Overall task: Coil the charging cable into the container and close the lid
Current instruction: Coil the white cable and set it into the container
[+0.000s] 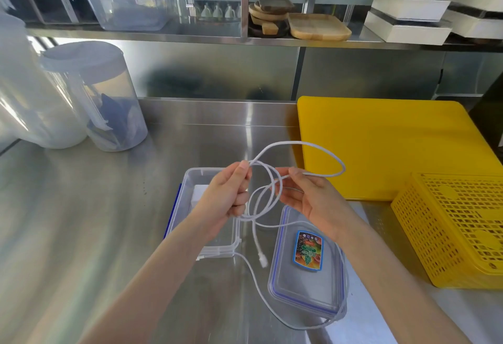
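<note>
I hold a white charging cable (313,143) in loops above the steel counter. My left hand (227,194) pinches the gathered loops at their top and bottom. My right hand (313,199) holds one strand between thumb and fingers, just right of the loops. One plug end (262,260) dangles below my hands. The rest of the cable trails over the counter and curves around the lid. The clear rectangular container (190,177) stands open under my left hand, with something white inside. Its clear lid (307,286), blue-sealed and with a colourful sticker, lies flat to the right of it.
A yellow cutting board (381,147) lies at the back right, and a yellow perforated basket (457,229) sits at the right edge. Tall clear jars (109,98) stand at the back left. A shelf above holds a plastic box, wooden trays and white boxes.
</note>
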